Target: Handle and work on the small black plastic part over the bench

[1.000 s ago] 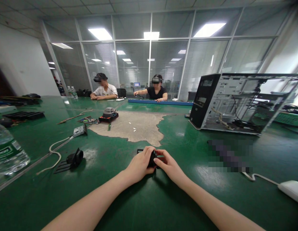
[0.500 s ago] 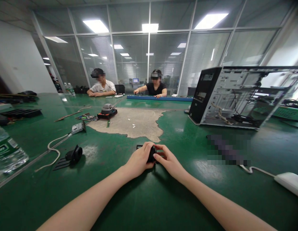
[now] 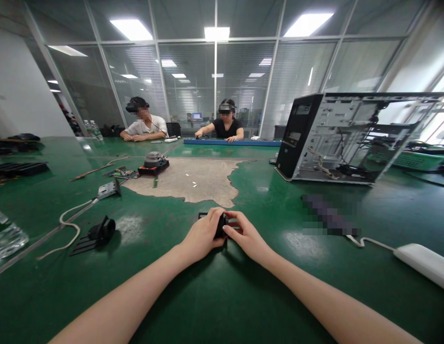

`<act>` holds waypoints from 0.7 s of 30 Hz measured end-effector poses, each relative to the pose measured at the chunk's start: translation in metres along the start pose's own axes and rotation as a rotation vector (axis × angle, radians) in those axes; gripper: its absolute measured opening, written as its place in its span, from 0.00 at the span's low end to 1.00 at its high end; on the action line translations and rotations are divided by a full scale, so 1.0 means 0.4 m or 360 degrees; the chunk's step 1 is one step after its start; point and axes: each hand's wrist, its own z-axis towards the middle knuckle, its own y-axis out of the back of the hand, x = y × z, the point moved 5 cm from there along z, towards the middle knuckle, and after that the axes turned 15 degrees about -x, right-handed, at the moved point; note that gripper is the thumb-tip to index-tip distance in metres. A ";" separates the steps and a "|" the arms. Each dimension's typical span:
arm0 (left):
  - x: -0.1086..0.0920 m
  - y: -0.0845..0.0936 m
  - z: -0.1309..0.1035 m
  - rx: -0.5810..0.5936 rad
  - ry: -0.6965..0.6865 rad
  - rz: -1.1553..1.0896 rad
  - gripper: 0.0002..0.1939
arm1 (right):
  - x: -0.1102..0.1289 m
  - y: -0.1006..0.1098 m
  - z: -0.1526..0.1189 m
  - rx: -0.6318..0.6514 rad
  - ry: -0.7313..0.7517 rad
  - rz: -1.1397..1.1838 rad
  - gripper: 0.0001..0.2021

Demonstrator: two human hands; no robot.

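Note:
A small black part point(image 3: 221, 226) is held between my two hands over the green table. Its left end shows as a black frame edge beyond my left hand point(image 3: 205, 231), whose fingers wrap over its top and near side. From the right, my right hand point(image 3: 242, 231) grips the same part with thumb and fingertips. Much of the part is hidden by my fingers, so its exact kind cannot be made out. To the left on the table lies a black plastic piece point(image 3: 103, 230) with a round end and several thin prongs.
An open computer case point(image 3: 303, 136) stands at right, near a blurred dark item point(image 3: 327, 212) and a white power strip point(image 3: 424, 260). A beige worn patch point(image 3: 204, 179), a heatsink fan point(image 3: 154, 162), a metal bracket point(image 3: 108, 188) and a water bottle point(image 3: 7, 236) are around. Two people sit opposite.
The whole view has shifted slightly, so the surroundings appear further left and a little higher. Both hands keep their hold on the black part, with hardly any finger movement.

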 end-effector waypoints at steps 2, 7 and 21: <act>-0.001 0.000 -0.001 0.0002 -0.0005 0.0009 0.33 | 0.009 -0.002 -0.005 0.0034 0.0023 -0.0011 0.12; 0.000 0.001 -0.003 0.0011 -0.0012 0.0044 0.33 | 0.025 0.003 -0.008 -0.0030 0.0155 -0.0010 0.08; -0.001 0.007 -0.003 0.0004 -0.0006 0.0019 0.32 | 0.008 -0.001 -0.004 -0.0018 0.0124 -0.0027 0.08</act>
